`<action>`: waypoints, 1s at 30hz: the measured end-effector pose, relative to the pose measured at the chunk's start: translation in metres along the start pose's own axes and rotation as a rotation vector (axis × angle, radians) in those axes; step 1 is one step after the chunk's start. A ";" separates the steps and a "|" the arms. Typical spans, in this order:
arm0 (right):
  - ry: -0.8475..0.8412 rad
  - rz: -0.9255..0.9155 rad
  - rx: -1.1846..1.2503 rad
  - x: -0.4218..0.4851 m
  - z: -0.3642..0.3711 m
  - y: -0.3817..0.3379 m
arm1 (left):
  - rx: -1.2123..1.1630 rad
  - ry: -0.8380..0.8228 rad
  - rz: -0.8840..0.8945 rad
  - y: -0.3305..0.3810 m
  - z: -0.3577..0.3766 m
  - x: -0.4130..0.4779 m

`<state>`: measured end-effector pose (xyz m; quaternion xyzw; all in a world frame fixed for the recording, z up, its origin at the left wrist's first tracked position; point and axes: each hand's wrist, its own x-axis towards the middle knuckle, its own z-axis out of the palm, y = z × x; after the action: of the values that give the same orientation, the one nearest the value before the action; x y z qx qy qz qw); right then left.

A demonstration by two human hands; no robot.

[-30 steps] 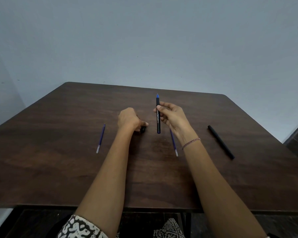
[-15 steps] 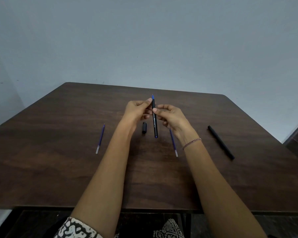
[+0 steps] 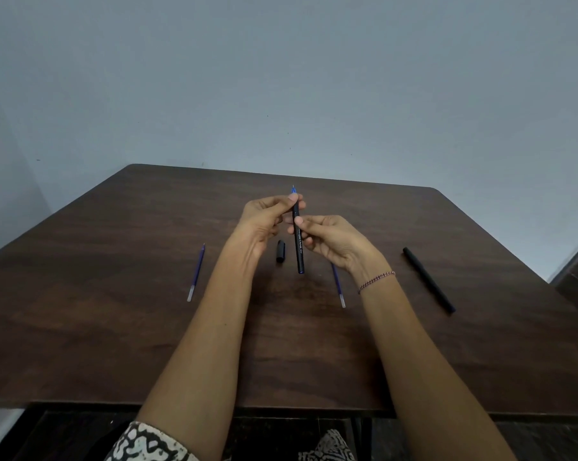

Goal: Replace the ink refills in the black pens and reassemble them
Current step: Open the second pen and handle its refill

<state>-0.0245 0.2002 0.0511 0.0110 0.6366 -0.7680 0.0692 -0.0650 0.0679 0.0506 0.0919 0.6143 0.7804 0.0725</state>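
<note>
Holding a black pen upright over the table: right hand gripping the barrel, left hand pinching near the blue tip. Cap lying just beside, refills either side, second pen far right.

black pen in both hands

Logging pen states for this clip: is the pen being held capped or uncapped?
Uncapped. The held pen shows a bare blue tip above the left hand, and a black cap lies apart on the table.
</note>
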 end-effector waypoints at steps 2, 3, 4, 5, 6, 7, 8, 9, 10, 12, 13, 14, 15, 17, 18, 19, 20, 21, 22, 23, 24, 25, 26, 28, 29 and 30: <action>0.038 -0.032 -0.024 0.001 0.002 0.002 | 0.024 0.050 0.008 0.001 0.001 -0.001; 0.067 -0.050 -0.055 0.001 0.002 0.002 | 0.029 0.074 0.010 0.001 0.002 -0.001; 0.104 -0.068 -0.092 0.001 0.003 0.003 | 0.031 0.097 0.013 0.001 0.002 -0.001; 0.140 -0.085 -0.125 0.001 0.003 0.003 | 0.030 0.115 0.016 0.001 0.003 -0.001; 0.166 -0.102 -0.143 0.001 0.004 0.003 | 0.025 0.125 0.020 0.001 0.003 -0.001; 0.187 -0.118 -0.153 0.001 0.005 0.004 | 0.013 0.130 0.025 0.001 0.004 0.000; 0.211 -0.135 -0.167 0.001 0.006 0.004 | 0.000 0.136 0.027 0.001 0.004 0.000; 0.238 -0.146 -0.186 0.002 0.007 0.003 | -0.010 0.146 0.022 0.001 0.005 0.001; 0.259 -0.150 -0.198 0.002 0.008 0.003 | -0.009 0.160 0.013 0.000 0.006 0.002; 0.266 -0.141 -0.198 0.003 0.010 0.004 | 0.008 0.171 -0.001 0.000 0.006 0.004; 0.258 -0.137 -0.191 0.003 0.010 0.004 | 0.021 0.153 -0.005 0.000 0.008 0.004; 0.249 -0.137 -0.180 0.003 0.009 0.003 | 0.040 0.120 -0.008 0.000 0.009 0.004; 0.242 -0.140 -0.164 0.003 0.007 0.003 | 0.058 0.076 -0.014 0.001 0.010 0.003; 0.233 -0.146 -0.129 0.002 0.005 0.001 | 0.046 -0.029 -0.017 0.001 0.011 0.003; 0.232 -0.143 -0.115 0.002 0.003 0.000 | 0.017 -0.077 -0.009 0.000 0.010 0.003; 0.232 -0.137 -0.103 0.002 0.003 -0.001 | -0.003 -0.122 0.001 -0.001 0.009 0.004; 0.232 -0.132 -0.095 0.002 0.002 -0.001 | -0.002 -0.157 0.010 -0.002 0.008 0.004; 0.230 -0.130 -0.090 0.002 0.002 -0.001 | 0.010 -0.180 0.015 -0.003 0.008 0.003; 0.225 -0.130 -0.089 0.002 0.002 -0.001 | 0.014 -0.185 0.019 -0.003 0.008 0.003; 0.217 -0.131 -0.088 0.002 0.002 -0.001 | 0.006 -0.169 0.023 -0.004 0.009 0.002; 0.209 -0.132 -0.086 0.002 0.003 0.000 | -0.011 -0.137 0.025 -0.004 0.010 0.001; 0.202 -0.136 -0.086 0.001 0.003 0.000 | -0.029 -0.100 0.026 -0.005 0.012 0.001; 0.199 -0.142 -0.094 0.001 0.003 0.000 | -0.036 -0.060 0.028 -0.005 0.012 0.001; 0.208 -0.154 -0.148 0.001 0.002 0.000 | -0.071 0.002 0.031 -0.006 0.014 0.002; 0.212 -0.161 -0.181 0.001 0.002 0.000 | -0.098 0.021 0.033 -0.007 0.015 0.003; 0.210 -0.168 -0.201 0.001 0.002 0.001 | -0.116 0.026 0.033 -0.006 0.016 0.003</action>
<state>-0.0251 0.1978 0.0508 0.0309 0.7128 -0.6980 -0.0613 -0.0640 0.0850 0.0481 0.0875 0.5674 0.8168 0.0565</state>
